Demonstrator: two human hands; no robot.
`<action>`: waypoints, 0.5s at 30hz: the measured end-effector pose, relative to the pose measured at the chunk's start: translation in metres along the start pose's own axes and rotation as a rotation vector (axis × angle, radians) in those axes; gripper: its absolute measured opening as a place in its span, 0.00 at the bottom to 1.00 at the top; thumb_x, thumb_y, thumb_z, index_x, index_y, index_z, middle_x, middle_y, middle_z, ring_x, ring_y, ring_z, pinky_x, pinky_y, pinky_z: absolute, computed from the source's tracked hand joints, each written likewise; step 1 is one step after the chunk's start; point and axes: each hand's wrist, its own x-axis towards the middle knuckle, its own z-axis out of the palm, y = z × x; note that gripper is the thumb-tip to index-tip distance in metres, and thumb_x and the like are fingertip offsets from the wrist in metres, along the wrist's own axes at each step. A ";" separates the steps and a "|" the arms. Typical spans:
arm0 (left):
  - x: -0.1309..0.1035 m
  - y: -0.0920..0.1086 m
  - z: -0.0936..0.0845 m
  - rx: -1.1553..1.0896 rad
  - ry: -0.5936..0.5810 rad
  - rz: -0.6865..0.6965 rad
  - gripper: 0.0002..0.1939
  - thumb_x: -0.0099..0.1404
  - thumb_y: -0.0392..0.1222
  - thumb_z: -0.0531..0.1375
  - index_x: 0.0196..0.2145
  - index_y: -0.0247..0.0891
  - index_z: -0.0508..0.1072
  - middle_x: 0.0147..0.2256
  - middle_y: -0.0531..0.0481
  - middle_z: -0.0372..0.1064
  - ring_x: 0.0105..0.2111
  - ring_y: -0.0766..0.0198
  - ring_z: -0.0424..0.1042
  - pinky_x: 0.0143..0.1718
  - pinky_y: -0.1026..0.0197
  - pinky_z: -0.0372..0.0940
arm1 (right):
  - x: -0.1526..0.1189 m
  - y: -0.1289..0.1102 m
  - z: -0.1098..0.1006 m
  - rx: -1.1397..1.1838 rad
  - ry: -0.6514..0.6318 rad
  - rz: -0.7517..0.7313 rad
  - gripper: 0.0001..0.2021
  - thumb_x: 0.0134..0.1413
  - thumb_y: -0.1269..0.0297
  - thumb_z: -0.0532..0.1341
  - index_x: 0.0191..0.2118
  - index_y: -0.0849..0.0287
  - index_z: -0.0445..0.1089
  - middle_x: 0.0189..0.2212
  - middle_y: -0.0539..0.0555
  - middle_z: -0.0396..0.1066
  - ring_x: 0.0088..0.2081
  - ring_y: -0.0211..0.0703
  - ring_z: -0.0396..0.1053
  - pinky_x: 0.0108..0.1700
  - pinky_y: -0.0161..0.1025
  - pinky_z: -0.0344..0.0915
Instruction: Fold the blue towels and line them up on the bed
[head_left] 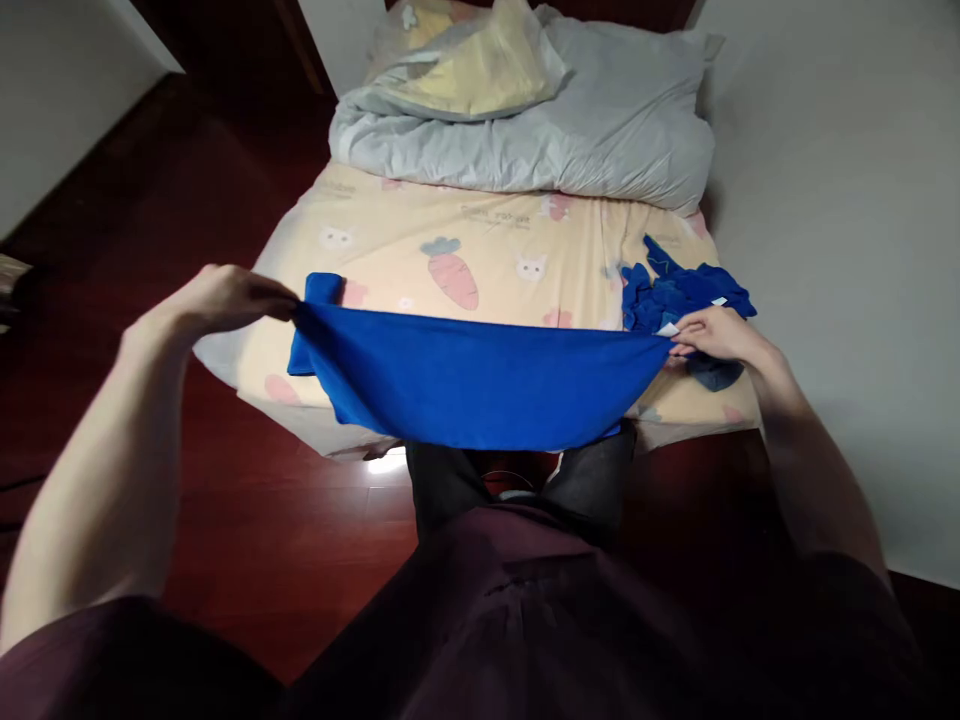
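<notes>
Both hands are raised over the near end of the bed, spread wide apart, palms mostly down. The left hand point(238, 298) reaches in with its wrist bent, thumb and fingers pinched shut on one upper corner of a blue cloth point(480, 380). The right hand point(714, 332) mirrors it at the opposite corner, fingertips likewise closed on the fabric. Both forearms are bare and angle inward.

The cloth is plain, bright royal blue; its top edge is stretched nearly straight between the hands, and the lower part sags in a shallow curve, hanging over the bed's front edge and before the person's dark trousers point(442, 490).

There is one stretched cloth, one folded blue bundle point(324, 288) partly behind it by the left hand, and one crumpled blue heap point(675, 290) beside the right hand; how many pieces make up the heap cannot be told. Two small white tags point(719, 301) show near the right hand. One large carrot print lies mid-sheet point(390, 250), and one grey quilt point(600, 150) is bunched toward the headboard end.
</notes>
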 end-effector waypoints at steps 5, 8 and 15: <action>0.044 0.025 0.009 -0.087 0.327 0.060 0.23 0.65 0.51 0.57 0.42 0.28 0.81 0.36 0.48 0.80 0.41 0.61 0.76 0.60 0.50 0.66 | 0.072 -0.009 0.027 0.005 0.190 -0.039 0.06 0.63 0.70 0.63 0.40 0.65 0.78 0.32 0.62 0.81 0.35 0.50 0.81 0.44 0.47 0.79; 0.048 0.027 0.008 -0.111 0.548 0.142 0.22 0.70 0.42 0.53 0.50 0.21 0.77 0.46 0.44 0.79 0.47 0.61 0.76 0.61 0.48 0.65 | 0.090 -0.008 0.037 -0.018 0.417 -0.167 0.12 0.66 0.63 0.61 0.47 0.65 0.77 0.40 0.65 0.81 0.44 0.55 0.81 0.51 0.52 0.77; 0.031 0.003 0.054 -0.099 0.563 0.269 0.20 0.78 0.39 0.48 0.54 0.25 0.74 0.61 0.42 0.70 0.61 0.62 0.69 0.65 0.51 0.62 | 0.087 0.012 0.099 -0.062 0.545 -0.295 0.18 0.70 0.64 0.54 0.56 0.65 0.74 0.52 0.66 0.77 0.52 0.54 0.78 0.57 0.51 0.74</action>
